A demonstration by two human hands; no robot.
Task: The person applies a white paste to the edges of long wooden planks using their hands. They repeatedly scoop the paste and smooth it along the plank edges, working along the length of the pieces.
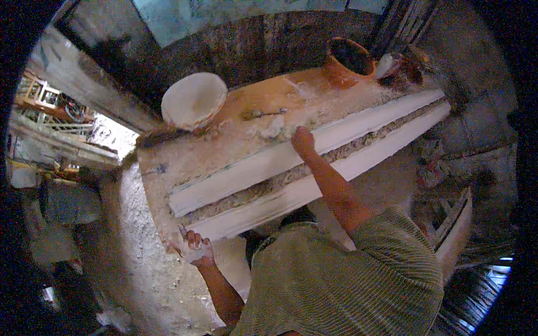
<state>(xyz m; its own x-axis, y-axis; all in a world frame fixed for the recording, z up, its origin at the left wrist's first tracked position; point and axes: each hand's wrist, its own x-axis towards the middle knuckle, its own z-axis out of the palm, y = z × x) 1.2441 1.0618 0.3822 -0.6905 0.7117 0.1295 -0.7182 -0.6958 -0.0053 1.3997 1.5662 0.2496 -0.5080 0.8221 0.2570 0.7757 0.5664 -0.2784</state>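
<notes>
Two long white strips (241,181) that look like plaster mouldings lie side by side, slanting across a worn wooden table (263,92). A rough grey-brown band (246,196) runs between them. My right hand (303,141) is closed in a fist at the far edge of the farther strip, its forearm reaching across both; what its fingers hold, if anything, is hidden. By the left end of the nearer strip, my left hand (199,252) has its fingers curled and is dusted white. A small pointed thing shows beside its fingers, too blurred to name.
A white-coated bowl (194,102) stands at the table's far left, and an orange bucket (348,61) at its far right. A small dark tool (263,113) and white crumbs lie behind the strips. White-spattered floor (148,241) shows to the left.
</notes>
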